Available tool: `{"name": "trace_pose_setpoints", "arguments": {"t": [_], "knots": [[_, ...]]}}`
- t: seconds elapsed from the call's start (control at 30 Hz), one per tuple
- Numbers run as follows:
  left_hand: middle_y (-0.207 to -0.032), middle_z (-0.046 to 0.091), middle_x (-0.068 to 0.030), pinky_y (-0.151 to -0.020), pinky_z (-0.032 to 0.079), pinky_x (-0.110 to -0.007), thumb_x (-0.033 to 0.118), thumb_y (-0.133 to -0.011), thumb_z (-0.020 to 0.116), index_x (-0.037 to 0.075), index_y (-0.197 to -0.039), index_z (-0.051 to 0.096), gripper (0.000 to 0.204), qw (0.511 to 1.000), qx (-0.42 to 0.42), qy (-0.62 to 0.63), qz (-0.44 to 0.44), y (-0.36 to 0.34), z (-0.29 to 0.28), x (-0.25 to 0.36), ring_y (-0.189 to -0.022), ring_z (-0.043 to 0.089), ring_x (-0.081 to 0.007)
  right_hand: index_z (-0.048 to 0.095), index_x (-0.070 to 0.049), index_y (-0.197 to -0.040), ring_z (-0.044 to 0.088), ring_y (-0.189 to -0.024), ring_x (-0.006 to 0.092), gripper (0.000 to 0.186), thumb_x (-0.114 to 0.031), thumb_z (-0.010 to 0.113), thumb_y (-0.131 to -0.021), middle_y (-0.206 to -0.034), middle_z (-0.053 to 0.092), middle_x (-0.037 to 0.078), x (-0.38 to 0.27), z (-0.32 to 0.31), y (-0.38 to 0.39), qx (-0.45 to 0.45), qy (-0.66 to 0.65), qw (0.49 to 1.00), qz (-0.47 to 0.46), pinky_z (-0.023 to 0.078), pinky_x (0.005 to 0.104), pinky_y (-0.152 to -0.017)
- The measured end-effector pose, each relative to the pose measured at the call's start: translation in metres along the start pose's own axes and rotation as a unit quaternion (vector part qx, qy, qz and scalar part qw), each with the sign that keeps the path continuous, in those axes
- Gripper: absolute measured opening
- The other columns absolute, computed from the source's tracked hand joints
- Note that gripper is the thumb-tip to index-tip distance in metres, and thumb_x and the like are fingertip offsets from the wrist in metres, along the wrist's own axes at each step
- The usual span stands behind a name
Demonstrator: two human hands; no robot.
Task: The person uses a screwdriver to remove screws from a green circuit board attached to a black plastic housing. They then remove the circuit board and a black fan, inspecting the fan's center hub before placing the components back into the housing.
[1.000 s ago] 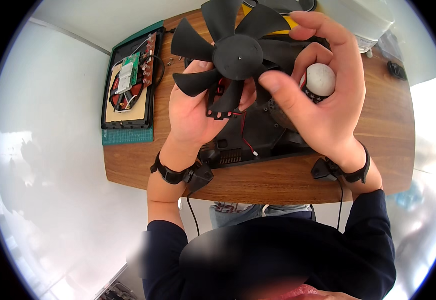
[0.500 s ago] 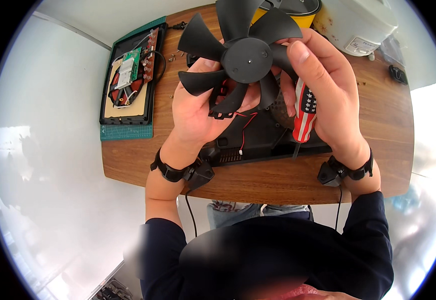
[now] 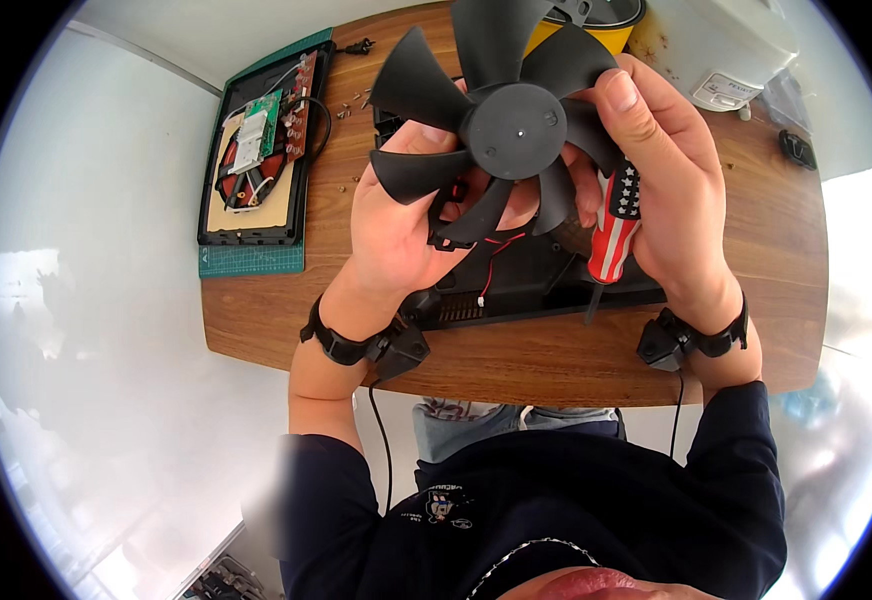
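Observation:
Both hands hold a black fan (image 3: pixel 518 130) with broad blades above the table, its round hub facing up. My left hand (image 3: pixel 396 225) is closed round the black frame behind the blades; its fingertips are partly hidden there. With thumb and fingers, my right hand (image 3: pixel 676 170) pinches one blade at the right. A screwdriver (image 3: pixel 616 225) with a red, white and black starred handle is also tucked in that hand, its shaft pointing down. Below the fan lies a black plastic casing (image 3: pixel 531 280), largely covered by the hands. A thin red wire (image 3: pixel 489 272) ends in a white plug over it.
At the left, an opened black appliance (image 3: pixel 301 190) with a green circuit board rests on a green cutting mat (image 3: pixel 251 262). Small screws (image 3: pixel 344 113) lie beside it. A white appliance (image 3: pixel 716 50) and a yellow pot (image 3: pixel 611 38) stand at the back; a small black object (image 3: pixel 797 150) sits far right.
The fan has shifted slightly right and downward, both hands moving along with it. The screwdriver stays in my right hand.

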State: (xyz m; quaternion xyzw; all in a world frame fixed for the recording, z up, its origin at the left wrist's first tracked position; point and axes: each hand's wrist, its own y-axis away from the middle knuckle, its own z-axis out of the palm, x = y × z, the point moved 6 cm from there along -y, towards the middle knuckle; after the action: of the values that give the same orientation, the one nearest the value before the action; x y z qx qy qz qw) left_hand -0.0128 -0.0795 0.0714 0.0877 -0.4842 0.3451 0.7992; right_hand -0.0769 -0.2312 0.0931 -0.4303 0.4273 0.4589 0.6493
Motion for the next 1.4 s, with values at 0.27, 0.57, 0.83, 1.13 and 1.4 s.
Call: {"name": "trace_pose_setpoints", "arguments": {"t": [0.27, 0.57, 0.83, 1.13, 1.4], "knots": [[-0.096, 0.067, -0.0091, -0.057, 0.041, -0.023, 0.028, -0.114, 0.037, -0.005, -0.142, 0.048, 0.044, 0.998, 0.047, 0.03, -0.01, 0.0, 0.007, 0.0, -0.064, 0.051, -0.0077, 0.065, 0.001, -0.114, 0.053, -0.051, 0.0105, 0.04, -0.036, 0.049, -0.111, -0.08, 0.064, 0.008, 0.001, -0.002, 0.001, 0.038, -0.019, 0.999, 0.012, 0.041, 0.0214, -0.046], [-0.092, 0.066, -0.0083, -0.057, 0.04, -0.023, 0.024, -0.114, 0.035, -0.004, -0.141, 0.049, 0.042, 0.999, 0.018, 0.031, -0.005, 0.0, 0.0, -0.003, -0.063, 0.05, -0.008, 0.064, 0.001, -0.115, 0.053, -0.049, 0.0102, 0.041, -0.037, 0.05, -0.111, -0.08, 0.064, 0.008, 0.0, -0.001, 0.001, 0.036, -0.027, 0.999, 0.02, 0.04, 0.0214, -0.044], [-0.087, 0.062, -0.01, -0.057, 0.039, -0.027, 0.027, -0.114, 0.031, -0.003, -0.126, 0.055, 0.04, 0.996, 0.034, 0.085, -0.017, -0.006, 0.007, -0.004, -0.065, 0.049, -0.0129, 0.063, 0.0, -0.124, 0.055, -0.057, 0.0064, 0.04, -0.037, 0.057, -0.108, -0.084, 0.065, 0.004, 0.003, -0.003, -0.003, 0.043, 0.022, 0.999, -0.007, 0.043, 0.0205, -0.047], [-0.091, 0.063, -0.0138, -0.068, 0.045, -0.035, 0.028, -0.113, 0.034, -0.003, -0.115, 0.057, 0.039, 0.982, 0.0, 0.19, 0.001, -0.014, 0.002, -0.004, -0.08, 0.056, -0.021, 0.052, -0.001, -0.145, 0.056, -0.064, 0.005, 0.054, -0.021, 0.071, -0.098, -0.104, 0.068, 0.007, -0.003, 0.005, -0.004, 0.034, 0.119, 0.992, -0.017, 0.045, 0.02, -0.053], [-0.097, 0.064, -0.0158, -0.072, 0.048, -0.038, 0.026, -0.11, 0.041, -0.004, -0.117, 0.056, 0.034, 0.981, -0.026, 0.19, 0.024, -0.017, -0.006, -0.001, -0.085, 0.059, -0.0252, 0.057, -0.003, -0.14, 0.056, -0.064, 0.0046, 0.048, -0.021, 0.071, -0.098, -0.103, 0.068, 0.005, -0.004, 0.005, -0.004, 0.032, 0.135, 0.99, -0.037, 0.045, 0.0195, -0.055]]}}
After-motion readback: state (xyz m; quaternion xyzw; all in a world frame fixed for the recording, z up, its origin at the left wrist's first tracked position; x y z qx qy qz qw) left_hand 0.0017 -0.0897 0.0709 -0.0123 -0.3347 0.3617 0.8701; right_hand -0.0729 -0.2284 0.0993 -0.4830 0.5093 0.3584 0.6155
